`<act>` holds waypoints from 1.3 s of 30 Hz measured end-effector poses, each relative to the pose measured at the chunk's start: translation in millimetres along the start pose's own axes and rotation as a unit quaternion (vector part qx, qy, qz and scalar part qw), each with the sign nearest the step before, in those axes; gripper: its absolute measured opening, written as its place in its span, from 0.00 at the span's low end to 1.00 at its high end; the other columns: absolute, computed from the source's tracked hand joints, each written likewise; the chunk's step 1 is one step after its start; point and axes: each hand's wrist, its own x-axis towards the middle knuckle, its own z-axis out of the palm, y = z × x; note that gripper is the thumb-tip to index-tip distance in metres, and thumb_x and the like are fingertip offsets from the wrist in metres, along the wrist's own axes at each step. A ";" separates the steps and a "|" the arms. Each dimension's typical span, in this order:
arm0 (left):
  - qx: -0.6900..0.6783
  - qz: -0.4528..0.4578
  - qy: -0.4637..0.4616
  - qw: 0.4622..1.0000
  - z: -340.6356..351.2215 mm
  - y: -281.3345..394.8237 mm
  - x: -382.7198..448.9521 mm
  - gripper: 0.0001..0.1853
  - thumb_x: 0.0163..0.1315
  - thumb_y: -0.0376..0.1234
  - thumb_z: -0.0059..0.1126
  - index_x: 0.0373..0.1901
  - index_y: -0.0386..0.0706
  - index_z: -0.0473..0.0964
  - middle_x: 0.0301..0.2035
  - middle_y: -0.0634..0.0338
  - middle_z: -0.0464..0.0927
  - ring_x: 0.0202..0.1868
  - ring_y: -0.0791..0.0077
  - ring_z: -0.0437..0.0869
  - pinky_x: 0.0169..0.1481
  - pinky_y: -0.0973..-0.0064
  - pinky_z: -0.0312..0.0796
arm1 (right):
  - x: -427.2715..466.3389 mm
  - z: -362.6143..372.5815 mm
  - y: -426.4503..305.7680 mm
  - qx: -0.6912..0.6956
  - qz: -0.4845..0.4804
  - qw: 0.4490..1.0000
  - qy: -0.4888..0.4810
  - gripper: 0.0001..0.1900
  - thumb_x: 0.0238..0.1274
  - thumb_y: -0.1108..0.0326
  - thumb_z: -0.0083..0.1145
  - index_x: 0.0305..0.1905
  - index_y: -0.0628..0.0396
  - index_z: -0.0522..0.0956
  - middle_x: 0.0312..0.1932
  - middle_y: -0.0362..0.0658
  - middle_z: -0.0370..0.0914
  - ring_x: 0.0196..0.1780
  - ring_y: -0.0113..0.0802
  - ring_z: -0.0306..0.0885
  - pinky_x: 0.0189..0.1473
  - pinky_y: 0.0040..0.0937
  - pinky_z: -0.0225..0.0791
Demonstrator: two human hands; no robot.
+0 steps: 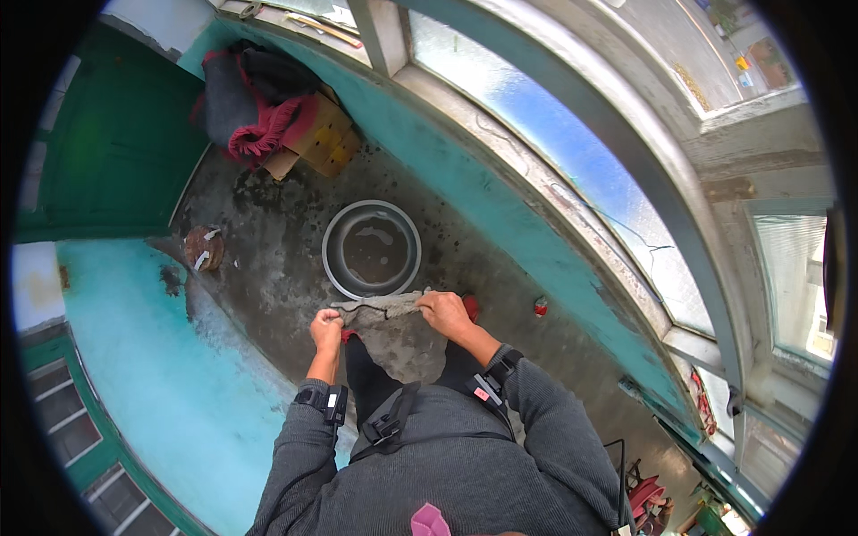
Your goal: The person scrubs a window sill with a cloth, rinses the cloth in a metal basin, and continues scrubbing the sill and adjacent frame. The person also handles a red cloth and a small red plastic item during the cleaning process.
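A grey, wrinkled cloth [379, 309] is stretched roughly level between my two hands, with a dark cord or edge running along it. My left hand [326, 326] pinches its left end, and my right hand [442, 311] grips its right end. Just beyond the cloth, a round metal basin [328, 249] stands on the concrete floor with some murky liquid in it. The cloth overlaps the view of the basin's near rim; whether they touch I cannot tell.
A cardboard box [324, 137] with dark and red fringed fabric [234, 100] on it stands in the far corner. A round brown object [204, 248] lies to the left. A red can [540, 307] is near the right wall [482, 218], below the windows.
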 end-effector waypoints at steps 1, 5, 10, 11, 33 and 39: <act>-0.052 -0.018 -0.043 0.998 -3.5 1.2 16.0 0.08 0.53 0.24 0.63 0.35 0.41 0.80 0.29 0.66 0.80 0.29 0.78 0.78 0.37 0.78 0.71 | 5.4 9.2 -4.0 -0.003 0.010 1.000 0.014 0.09 0.58 0.69 0.58 0.40 0.55 0.87 0.39 0.52 0.85 0.44 0.54 0.84 0.49 0.48 0.76; -0.170 -0.077 -0.228 0.956 -3.1 -17.1 94.5 0.08 0.58 0.29 0.67 0.38 0.44 0.79 0.32 0.66 0.80 0.32 0.82 0.79 0.37 0.82 0.71 | 40.8 65.8 -5.5 -0.052 0.050 0.996 0.053 0.09 0.59 0.70 0.59 0.42 0.55 0.86 0.39 0.52 0.85 0.44 0.54 0.83 0.48 0.47 0.77; -0.106 -0.067 -0.296 0.947 32.5 -97.5 210.9 0.09 0.59 0.29 0.66 0.40 0.45 0.78 0.32 0.69 0.79 0.33 0.83 0.77 0.39 0.82 0.69 | 123.8 168.6 54.6 -0.006 0.089 0.989 0.120 0.09 0.59 0.74 0.60 0.43 0.57 0.86 0.39 0.52 0.85 0.44 0.52 0.84 0.48 0.42 0.76; -0.108 -0.054 -0.297 0.947 37.8 -120.8 230.2 0.08 0.60 0.28 0.65 0.40 0.44 0.78 0.32 0.69 0.78 0.33 0.83 0.76 0.39 0.82 0.68 | 131.9 194.5 70.8 0.005 0.103 0.987 0.124 0.10 0.59 0.75 0.60 0.43 0.57 0.86 0.40 0.52 0.85 0.44 0.52 0.84 0.48 0.42 0.76; -0.066 -0.359 -0.088 0.927 244.6 -372.4 468.3 0.42 0.69 0.59 0.55 0.81 0.66 0.49 0.73 0.56 0.62 0.68 0.52 0.68 0.55 0.39 0.73 | 299.7 544.3 421.6 -0.136 0.333 0.927 0.104 0.34 0.64 0.57 0.64 0.73 0.47 0.65 0.71 0.67 0.54 0.66 0.70 0.65 0.63 0.55 0.67; -0.356 -0.398 -0.215 0.818 250.5 -385.4 464.1 0.40 0.66 0.65 0.56 0.68 0.48 0.69 0.62 0.57 0.75 0.63 0.59 0.76 0.62 0.52 0.74 | 281.5 560.6 365.3 0.180 0.279 0.939 0.085 0.22 0.64 0.55 0.64 0.56 0.58 0.76 0.48 0.60 0.76 0.53 0.60 0.77 0.56 0.48 0.70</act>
